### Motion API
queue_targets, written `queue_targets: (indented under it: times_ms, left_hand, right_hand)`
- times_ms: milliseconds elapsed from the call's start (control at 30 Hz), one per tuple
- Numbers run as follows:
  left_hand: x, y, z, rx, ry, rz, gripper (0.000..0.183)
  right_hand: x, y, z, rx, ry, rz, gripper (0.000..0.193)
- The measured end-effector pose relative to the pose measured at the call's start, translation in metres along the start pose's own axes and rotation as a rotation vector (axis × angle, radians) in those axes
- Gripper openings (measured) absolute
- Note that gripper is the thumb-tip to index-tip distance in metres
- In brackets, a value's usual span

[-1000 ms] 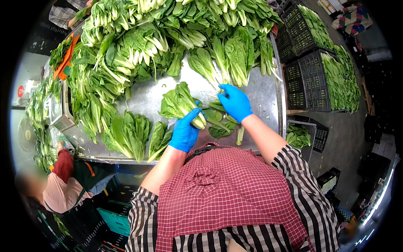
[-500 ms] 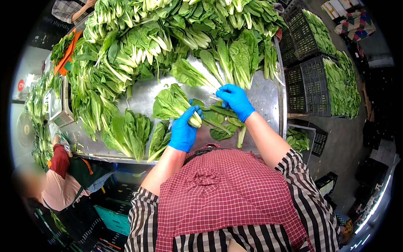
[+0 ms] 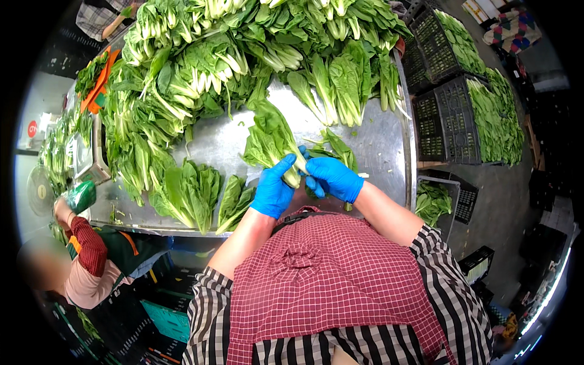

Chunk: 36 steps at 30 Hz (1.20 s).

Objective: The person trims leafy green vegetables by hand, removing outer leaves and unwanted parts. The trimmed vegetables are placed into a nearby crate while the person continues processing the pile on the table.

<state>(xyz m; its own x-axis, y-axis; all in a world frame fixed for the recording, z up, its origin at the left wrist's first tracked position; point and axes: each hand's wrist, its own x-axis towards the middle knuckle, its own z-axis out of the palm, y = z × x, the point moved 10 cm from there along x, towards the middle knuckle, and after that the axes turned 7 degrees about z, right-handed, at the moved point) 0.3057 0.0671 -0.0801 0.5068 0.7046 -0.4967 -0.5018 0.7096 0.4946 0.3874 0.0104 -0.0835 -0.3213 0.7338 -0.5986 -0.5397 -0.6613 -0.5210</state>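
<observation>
Both my hands wear blue gloves and meet over the near part of the metal table (image 3: 383,146). My left hand (image 3: 274,187) is closed around the pale base of a bunch of leafy greens (image 3: 267,135), whose leaves point away from me. From the other side, my right hand (image 3: 334,179) has its fingers closed on the same pale stalks. Behind and beside my right hand lie loose green leaves (image 3: 340,149), partly hidden by it. Left of my left hand, a small bunch (image 3: 234,201) and a fuller bunch (image 3: 191,188) rest at the near edge.
A large heap of greens (image 3: 213,67) covers the far and left table. Black crates (image 3: 429,118) of greens stand at the right, with another crate (image 3: 455,198) below them. At left, a co-worker's hand (image 3: 62,210) holds a green bag (image 3: 82,196) near a scale (image 3: 85,152).
My right hand has come nearer and left, to the stalks in my left hand. The leaf it pinched now appears to be with that bunch. The co-worker's green bag has come into view.
</observation>
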Motion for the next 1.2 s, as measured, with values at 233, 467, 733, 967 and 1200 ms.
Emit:
queue_targets:
  times_ms: [233,467,733,967,1200]
  left_hand:
    - [0.004,0.033,-0.014,0.521,0.076,0.277,0.031]
    - [-0.004,0.068,0.002,0.702,0.103,0.518,0.023]
    - [0.006,0.034,-0.048,0.116,0.242,0.167,0.018]
    - [0.010,0.024,-0.033,0.028,0.196,0.075,0.029]
    - [0.012,0.018,-0.032,-0.087,0.159,0.081,0.035]
  right_hand:
    - [0.002,-0.090,-0.050,-1.063,0.764,-0.363,0.037]
    - [0.022,-0.111,-0.075,-1.305,1.098,-0.239,0.033]
    - [0.015,-0.105,-0.088,-1.091,1.105,-0.346,0.030]
    - [0.016,-0.106,-0.083,-0.975,1.001,-0.340,0.032]
    - [0.006,-0.065,-0.032,-0.265,0.386,-0.223,0.024]
